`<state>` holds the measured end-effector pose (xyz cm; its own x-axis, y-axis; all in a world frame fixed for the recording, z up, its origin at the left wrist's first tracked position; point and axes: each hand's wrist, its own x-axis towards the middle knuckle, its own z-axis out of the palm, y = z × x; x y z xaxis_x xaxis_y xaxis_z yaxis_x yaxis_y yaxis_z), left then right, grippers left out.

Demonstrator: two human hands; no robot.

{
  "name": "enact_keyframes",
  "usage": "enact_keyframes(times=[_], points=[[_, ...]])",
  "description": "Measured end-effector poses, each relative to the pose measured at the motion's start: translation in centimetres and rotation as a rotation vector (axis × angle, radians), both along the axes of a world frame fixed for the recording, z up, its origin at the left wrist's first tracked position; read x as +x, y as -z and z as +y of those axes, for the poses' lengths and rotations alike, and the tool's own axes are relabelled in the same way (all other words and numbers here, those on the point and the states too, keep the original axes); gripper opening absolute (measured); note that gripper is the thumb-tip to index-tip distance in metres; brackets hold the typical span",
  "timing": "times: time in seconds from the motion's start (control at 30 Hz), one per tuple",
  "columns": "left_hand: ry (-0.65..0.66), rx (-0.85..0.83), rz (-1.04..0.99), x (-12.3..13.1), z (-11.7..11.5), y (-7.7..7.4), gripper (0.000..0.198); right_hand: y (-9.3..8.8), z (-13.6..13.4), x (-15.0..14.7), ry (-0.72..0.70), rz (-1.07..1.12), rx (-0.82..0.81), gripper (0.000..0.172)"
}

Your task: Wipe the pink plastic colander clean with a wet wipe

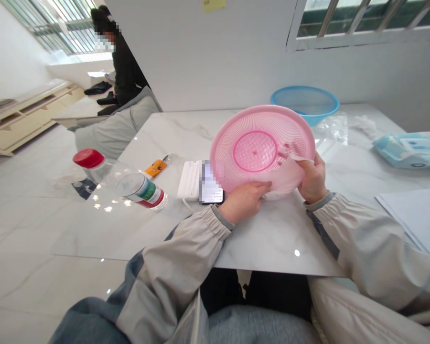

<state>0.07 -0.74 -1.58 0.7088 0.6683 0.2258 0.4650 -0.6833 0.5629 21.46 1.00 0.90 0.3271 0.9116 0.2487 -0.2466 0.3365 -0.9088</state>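
Observation:
A pink plastic strainer basket [258, 143] stands tilted on its edge on the white marble table [272, 239], its inside facing me. My left hand [244, 200] grips its lower rim, fingers closed. My right hand [312, 179] holds the right lower rim and presses a white wipe [284, 176] against the mesh. Both sleeves are light grey.
A blue strainer basket [304, 102] sits behind the pink one. A phone [211, 186] lies on a white power bank [189, 180] to the left, beside a clear bottle with a red cap [122, 179]. A wipes pack [412, 149] and papers [419, 217] lie right. Another person sits far left.

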Motion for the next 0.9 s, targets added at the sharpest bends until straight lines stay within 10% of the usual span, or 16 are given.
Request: enact_keyframes(times=[0.27, 0.53, 0.9], points=[[-0.076, 0.012, -0.073, 0.3, 0.1, -0.5, 0.023, 0.2, 0.0, 0.3, -0.062, -0.021, -0.049, 0.047], [0.141, 0.047, -0.126, 0.1, -0.1, -0.2, 0.083, 1.9, 0.3, -0.1, -0.132, -0.142, -0.083, 0.045], [0.212, 0.105, -0.01, -0.2, 0.7, 0.3, 0.074, 2.5, 0.7, 0.5, -0.073, -0.134, 0.015, 0.034]])
